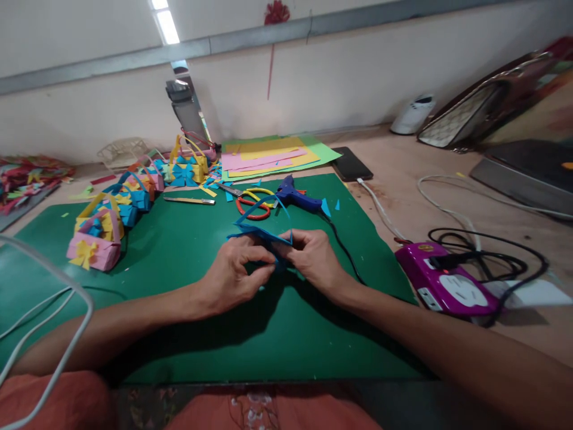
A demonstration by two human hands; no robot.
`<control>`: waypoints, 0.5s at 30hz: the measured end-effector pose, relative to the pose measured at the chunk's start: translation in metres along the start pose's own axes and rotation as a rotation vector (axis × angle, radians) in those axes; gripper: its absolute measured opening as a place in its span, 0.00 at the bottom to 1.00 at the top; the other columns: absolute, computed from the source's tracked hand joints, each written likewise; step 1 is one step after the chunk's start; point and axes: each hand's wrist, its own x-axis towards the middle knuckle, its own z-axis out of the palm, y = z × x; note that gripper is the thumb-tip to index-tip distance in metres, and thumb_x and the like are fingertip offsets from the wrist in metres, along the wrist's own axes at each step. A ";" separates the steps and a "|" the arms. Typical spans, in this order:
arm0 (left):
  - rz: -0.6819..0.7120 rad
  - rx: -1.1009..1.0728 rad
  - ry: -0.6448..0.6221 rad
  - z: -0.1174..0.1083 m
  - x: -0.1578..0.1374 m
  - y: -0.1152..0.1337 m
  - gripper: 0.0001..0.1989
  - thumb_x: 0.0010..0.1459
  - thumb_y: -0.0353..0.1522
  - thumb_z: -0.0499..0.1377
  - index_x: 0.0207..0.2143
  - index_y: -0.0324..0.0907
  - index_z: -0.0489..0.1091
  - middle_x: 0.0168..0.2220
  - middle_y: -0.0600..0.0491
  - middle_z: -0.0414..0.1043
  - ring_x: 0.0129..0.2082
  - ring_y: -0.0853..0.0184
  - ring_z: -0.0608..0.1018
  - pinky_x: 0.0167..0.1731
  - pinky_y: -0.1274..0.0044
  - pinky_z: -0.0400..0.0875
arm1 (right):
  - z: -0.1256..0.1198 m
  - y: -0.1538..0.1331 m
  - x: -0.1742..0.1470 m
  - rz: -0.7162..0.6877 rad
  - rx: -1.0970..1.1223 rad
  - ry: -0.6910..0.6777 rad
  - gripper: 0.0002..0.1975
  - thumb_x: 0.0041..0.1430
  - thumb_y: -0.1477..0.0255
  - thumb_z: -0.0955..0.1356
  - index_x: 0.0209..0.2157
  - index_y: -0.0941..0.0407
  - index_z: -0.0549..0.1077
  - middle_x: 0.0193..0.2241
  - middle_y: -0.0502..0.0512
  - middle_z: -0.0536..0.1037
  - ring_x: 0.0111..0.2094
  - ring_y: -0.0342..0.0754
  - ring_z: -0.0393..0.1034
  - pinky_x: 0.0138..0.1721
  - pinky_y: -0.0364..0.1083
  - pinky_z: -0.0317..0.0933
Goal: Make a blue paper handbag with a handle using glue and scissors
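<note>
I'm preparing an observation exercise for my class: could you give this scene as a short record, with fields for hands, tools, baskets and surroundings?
Left hand: gripping a blue paper piece
Right hand: gripping the same piece's right side
Tools: blue glue gun, scissors with red and yellow handles
Baskets, at left: small handled paper baskets, some with bows
Behind: coloured paper sheets, smartphone
At right: purple power strip
Work surface: green mat

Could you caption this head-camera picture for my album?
Left fingers and right fingers hold a blue paper basket over a green mat, glue gun and scissors beyond.
</note>
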 end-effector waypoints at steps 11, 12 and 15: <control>-0.040 0.017 -0.055 0.001 -0.001 0.000 0.05 0.51 0.27 0.58 0.26 0.40 0.73 0.22 0.55 0.71 0.26 0.69 0.71 0.28 0.77 0.61 | 0.004 0.000 0.005 -0.074 -0.092 0.069 0.17 0.42 0.59 0.70 0.17 0.59 0.67 0.15 0.45 0.63 0.18 0.37 0.53 0.18 0.39 0.48; -0.037 0.004 -0.057 0.001 -0.001 0.000 0.04 0.51 0.26 0.58 0.26 0.39 0.73 0.21 0.55 0.71 0.26 0.70 0.71 0.28 0.77 0.61 | 0.004 0.000 0.005 -0.081 -0.106 0.071 0.17 0.42 0.60 0.70 0.17 0.59 0.67 0.15 0.45 0.63 0.18 0.37 0.53 0.18 0.39 0.48; -0.021 -0.012 -0.060 0.000 0.000 0.000 0.05 0.51 0.26 0.57 0.26 0.39 0.73 0.21 0.55 0.71 0.26 0.70 0.71 0.28 0.78 0.62 | 0.004 0.001 0.006 -0.114 -0.163 0.087 0.15 0.44 0.62 0.70 0.17 0.59 0.67 0.15 0.46 0.64 0.18 0.38 0.54 0.18 0.39 0.49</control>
